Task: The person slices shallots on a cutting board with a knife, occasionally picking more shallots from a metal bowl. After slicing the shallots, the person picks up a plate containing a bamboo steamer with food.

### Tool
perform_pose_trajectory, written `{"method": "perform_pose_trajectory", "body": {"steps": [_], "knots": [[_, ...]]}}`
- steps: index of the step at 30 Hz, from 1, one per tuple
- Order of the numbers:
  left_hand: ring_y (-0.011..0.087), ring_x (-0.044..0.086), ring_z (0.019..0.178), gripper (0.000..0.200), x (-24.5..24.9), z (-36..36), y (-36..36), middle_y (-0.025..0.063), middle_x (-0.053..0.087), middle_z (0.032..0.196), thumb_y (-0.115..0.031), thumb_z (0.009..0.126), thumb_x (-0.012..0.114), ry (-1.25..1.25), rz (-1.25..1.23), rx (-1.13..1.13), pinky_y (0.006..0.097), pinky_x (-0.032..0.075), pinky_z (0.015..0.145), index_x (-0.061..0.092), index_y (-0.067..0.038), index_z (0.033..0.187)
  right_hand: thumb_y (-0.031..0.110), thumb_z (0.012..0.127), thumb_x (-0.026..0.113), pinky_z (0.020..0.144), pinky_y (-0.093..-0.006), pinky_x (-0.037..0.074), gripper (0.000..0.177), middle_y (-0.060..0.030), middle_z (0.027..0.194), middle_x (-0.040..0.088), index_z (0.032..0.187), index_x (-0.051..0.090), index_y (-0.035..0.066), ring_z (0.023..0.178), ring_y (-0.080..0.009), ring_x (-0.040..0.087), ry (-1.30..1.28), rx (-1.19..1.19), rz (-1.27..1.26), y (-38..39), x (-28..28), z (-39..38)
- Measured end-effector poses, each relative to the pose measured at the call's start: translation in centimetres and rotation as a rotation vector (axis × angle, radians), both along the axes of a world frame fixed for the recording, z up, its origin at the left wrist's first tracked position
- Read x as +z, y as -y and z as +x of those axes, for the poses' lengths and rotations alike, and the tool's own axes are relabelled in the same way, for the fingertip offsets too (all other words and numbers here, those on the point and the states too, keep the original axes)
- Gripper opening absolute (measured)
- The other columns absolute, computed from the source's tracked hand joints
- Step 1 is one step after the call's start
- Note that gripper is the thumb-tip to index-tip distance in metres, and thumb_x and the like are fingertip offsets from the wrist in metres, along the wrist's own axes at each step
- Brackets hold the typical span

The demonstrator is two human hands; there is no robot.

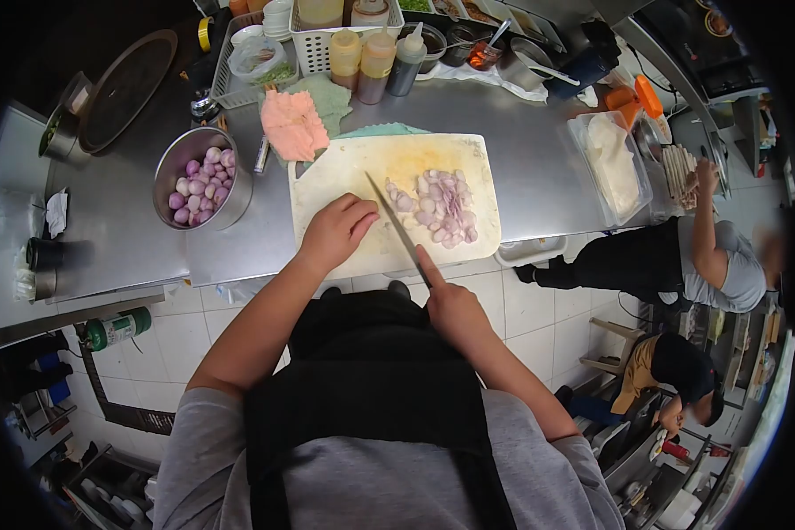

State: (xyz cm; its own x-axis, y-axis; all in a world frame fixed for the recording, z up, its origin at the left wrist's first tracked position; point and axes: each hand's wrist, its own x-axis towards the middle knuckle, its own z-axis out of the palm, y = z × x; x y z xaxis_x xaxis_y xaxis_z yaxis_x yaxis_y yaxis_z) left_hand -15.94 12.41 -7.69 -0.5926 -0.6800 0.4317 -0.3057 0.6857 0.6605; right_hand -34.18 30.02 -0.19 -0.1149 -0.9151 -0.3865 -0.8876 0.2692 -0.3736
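My right hand [458, 311] grips a long kitchen knife [401, 225], its index finger stretched along the blade's spine. The blade lies slantwise over a white cutting board [450, 150], its tip pointing to the far left. Left of the blade, my left hand [337, 231] rests on the board with its fingers curled in; whatever is under them is hidden. Sliced shallots [448, 208] form a pile right of the knife, with a smaller cluster of slices [402, 199] close to the blade. A steel pot [236, 208] of whole peeled shallots [205, 185] stands to the left.
Behind the board lie a pink cloth [293, 124] and a green cloth [329, 102]. Several squeeze bottles [377, 64] stand by a white basket [314, 44]. A plastic container [611, 168] sits at the right. Two other people [724, 256] work on the right side.
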Motion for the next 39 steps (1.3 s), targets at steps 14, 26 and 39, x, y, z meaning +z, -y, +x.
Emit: {"method": "perform_pose_trajectory", "body": {"steps": [14,26,39], "knots": [[0.0237,0.067,0.082,0.018,1.4,1.1,0.9,0.0061,0.062,0.100,0.002,0.085,0.068,0.004,0.240,-0.041,0.0339,0.056,0.067,0.062,-0.005,0.100,0.003,0.088,0.055,0.060,-0.0486,0.056,0.088,-0.0196,0.071,0.066,0.163,0.016,0.025,0.062,-0.0351,0.067,-0.008,0.095,0.050,-0.5,2.8,0.1],[0.0301,0.067,0.089,0.015,2.1,1.7,1.1,0.0046,0.063,0.105,-0.004,0.089,0.066,0.158,0.146,-0.083,0.0389,0.055,0.074,0.062,-0.009,0.102,0.005,0.089,0.056,0.059,-0.0482,0.056,0.087,-0.0194,0.074,0.067,0.163,0.016,0.025,0.062,-0.0341,0.068,0.020,0.125,-0.013,0.3,-0.4,0.0],[0.0288,0.067,0.089,0.016,2.1,1.7,1.0,0.0048,0.065,0.105,-0.002,0.089,0.067,0.135,0.052,-0.062,0.0369,0.055,0.074,0.063,-0.009,0.103,0.005,0.087,0.057,0.058,-0.0486,0.056,0.089,-0.0186,0.072,0.067,0.163,0.015,0.025,0.061,-0.0347,0.067,0.009,0.150,0.015,-1.2,1.2,-0.6]]}}
